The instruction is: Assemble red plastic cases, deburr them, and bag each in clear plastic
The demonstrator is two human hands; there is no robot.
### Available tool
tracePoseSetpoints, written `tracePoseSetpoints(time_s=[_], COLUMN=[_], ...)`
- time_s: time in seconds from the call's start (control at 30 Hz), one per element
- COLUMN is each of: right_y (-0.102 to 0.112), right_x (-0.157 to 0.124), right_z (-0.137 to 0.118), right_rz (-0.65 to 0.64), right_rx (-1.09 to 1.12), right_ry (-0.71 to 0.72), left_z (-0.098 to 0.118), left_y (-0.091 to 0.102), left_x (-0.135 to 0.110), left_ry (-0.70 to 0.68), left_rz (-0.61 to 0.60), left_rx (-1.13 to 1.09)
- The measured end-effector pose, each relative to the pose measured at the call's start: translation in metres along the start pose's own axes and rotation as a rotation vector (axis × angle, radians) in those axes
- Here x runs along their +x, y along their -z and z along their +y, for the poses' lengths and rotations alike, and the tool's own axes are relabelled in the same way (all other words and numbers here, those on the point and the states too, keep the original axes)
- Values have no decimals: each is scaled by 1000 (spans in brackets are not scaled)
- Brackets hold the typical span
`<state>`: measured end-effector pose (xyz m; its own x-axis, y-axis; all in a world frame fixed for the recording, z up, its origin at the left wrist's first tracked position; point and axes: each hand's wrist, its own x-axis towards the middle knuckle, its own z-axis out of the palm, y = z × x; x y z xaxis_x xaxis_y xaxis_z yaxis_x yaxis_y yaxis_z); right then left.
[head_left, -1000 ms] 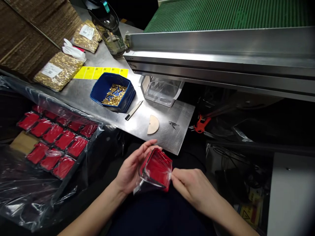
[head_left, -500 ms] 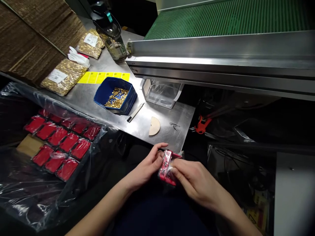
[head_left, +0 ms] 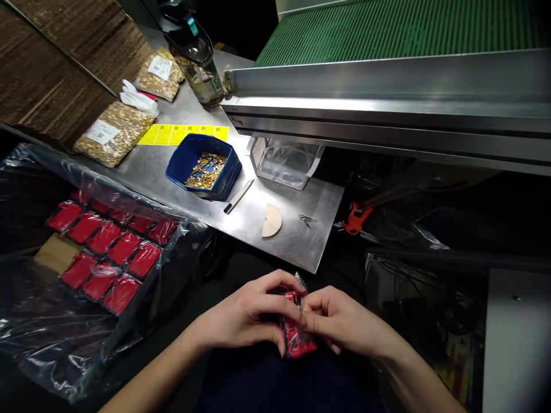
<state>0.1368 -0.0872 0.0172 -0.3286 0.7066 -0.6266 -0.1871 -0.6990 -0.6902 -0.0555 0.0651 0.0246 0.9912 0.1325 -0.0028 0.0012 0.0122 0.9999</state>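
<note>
A red plastic part with a dark edge, covered in clear film (head_left: 297,342), is between my hands above my lap, beyond the table's front edge. My left hand (head_left: 258,310) is closed round its left side, thumb below and fingers over the top. On its right, my right hand (head_left: 333,318) pinches at the clear film; the fingertips hide exactly what is gripped. More red parts in clear wrap (head_left: 114,246) lie in rows in a plastic-lined box at the left.
On the metal table (head_left: 297,252) are a blue bin (head_left: 176,166) of small brass pieces, a cutter knife (head_left: 239,196), a beige half-disc (head_left: 271,221), small metal pieces (head_left: 307,218) and a clear tray (head_left: 284,163). A green conveyor (head_left: 387,34) stands behind, with a bottle (head_left: 202,80) beside it.
The red part has come lower, nearer my body. My left hand has gone from resting beside it with fingers extended to gripping over it. My right hand still pinches at its film.
</note>
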Motion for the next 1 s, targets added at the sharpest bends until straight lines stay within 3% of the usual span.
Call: tracePoseSetpoints(time_s=[0.1, 0.2, 0.4, 0.6, 0.73, 0.83, 0.9, 1.0], right_y=[4, 6, 3, -6, -9, -10, -7, 2], right_x=[4, 8, 24, 49, 59, 62, 62, 62], right_z=[-4, -6, 2, 23, 19, 7, 1, 3], right_rz=[50, 22, -9, -17, -70, -122, -123, -7], right_rx=[-138, -259, -172, 123, 55, -83, -148, -188], right_ry=[-97, -99, -27, 47, 37, 45, 56, 53], left_z=[1, -1, 4, -8, -31, -42, -35, 6], left_y=[-1, -2, 4, 2, -11, -16, -9, 23], left_x=[1, 3, 0, -24, -39, -44, -50, -81], left_ry=[-35, -65, -48, 33, 62, 62, 20, 36], left_rz=[-9, -45, -56, 147, 348, 367, 359, 410], left_rx=[98, 185, 248, 136, 85, 72, 84, 193])
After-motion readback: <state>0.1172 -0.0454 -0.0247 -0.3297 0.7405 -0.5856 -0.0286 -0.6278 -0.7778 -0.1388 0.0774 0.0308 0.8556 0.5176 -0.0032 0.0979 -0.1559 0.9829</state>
